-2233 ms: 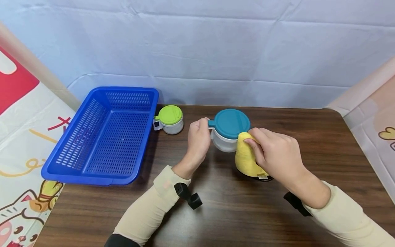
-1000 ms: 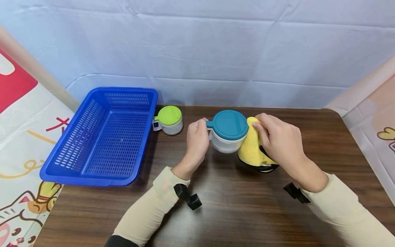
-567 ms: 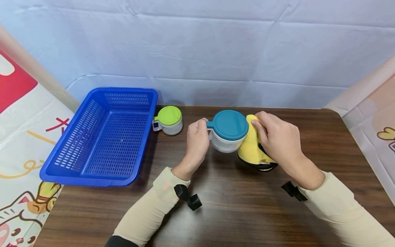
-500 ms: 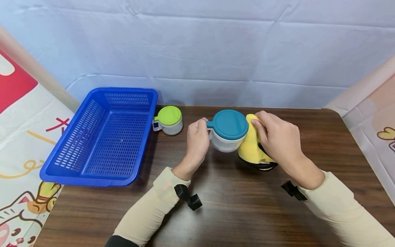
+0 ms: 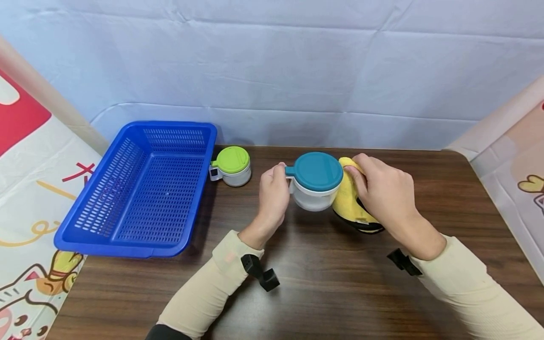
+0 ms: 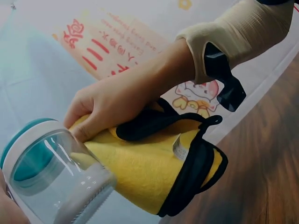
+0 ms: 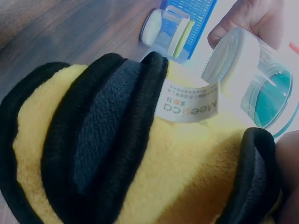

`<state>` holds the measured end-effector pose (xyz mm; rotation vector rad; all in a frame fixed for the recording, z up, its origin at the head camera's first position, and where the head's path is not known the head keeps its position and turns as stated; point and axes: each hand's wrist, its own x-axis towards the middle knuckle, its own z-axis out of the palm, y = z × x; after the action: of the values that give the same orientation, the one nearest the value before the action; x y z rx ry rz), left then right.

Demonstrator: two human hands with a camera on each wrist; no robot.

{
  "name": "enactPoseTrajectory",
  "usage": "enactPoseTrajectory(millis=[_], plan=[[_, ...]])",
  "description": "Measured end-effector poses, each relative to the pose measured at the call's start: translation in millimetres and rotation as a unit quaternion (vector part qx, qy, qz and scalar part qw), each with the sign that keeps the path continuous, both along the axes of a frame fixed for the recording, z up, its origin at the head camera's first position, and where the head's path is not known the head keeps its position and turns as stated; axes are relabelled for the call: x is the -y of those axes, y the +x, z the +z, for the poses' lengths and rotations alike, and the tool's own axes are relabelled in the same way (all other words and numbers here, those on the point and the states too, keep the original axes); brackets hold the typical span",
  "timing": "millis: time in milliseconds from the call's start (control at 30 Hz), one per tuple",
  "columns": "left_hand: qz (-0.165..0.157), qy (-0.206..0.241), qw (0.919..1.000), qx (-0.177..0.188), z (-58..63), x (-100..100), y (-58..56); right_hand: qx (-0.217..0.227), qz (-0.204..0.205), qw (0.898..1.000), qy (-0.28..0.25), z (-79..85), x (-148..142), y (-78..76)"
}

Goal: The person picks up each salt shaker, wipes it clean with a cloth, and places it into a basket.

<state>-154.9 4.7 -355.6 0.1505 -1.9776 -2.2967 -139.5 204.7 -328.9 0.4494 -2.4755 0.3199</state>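
Observation:
My left hand (image 5: 272, 194) grips the handle of a clear seasoning jar (image 5: 313, 199) with a teal lid (image 5: 318, 171) and white rim, held up above the table. On the jar's right side, my right hand (image 5: 386, 191) pinches a folded yellow cleaning cloth (image 5: 349, 203) between thumb and fingers. The cloth has black edging and hangs down from the fingers. In the left wrist view the cloth (image 6: 145, 172) lies along the jar's wall (image 6: 56, 172). A white label (image 7: 188, 102) shows on it in the right wrist view.
A blue plastic basket (image 5: 199, 198) with slotted walls stands at the left. Right beside it sits a smaller jar (image 5: 237, 176) with a lime-green lid and a handle. A pale cloth backdrop (image 5: 272, 80) rises behind the brown wooden table (image 5: 323, 288).
Compared with two seconds ago, my right hand has shifted up and right, bringing the cloth from the jar's front to its right side. The left hand keeps its grip almost in place.

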Motion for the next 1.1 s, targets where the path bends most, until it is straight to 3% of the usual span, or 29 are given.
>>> enactPoseTrajectory(millis=[267,700,967,1100], plan=[[-0.015,0.046,0.9987,-0.015,-2.3,1,0.1,0.003,-0.002,1.000,0.004,0.6,0,0.2],[-0.020,0.036,0.9991,-0.011,-1.5,0,-0.3,-0.021,-0.006,1.000,0.005,7.0,-3,3.8],[-0.022,0.041,0.9989,-0.010,-0.8,-1,-1.4,-0.024,-0.014,0.999,0.016,29.5,-6,25.6],[-0.021,0.040,0.9989,-0.009,-1.1,-1,-1.4,0.001,0.013,1.000,0.017,37.2,4,39.5]])
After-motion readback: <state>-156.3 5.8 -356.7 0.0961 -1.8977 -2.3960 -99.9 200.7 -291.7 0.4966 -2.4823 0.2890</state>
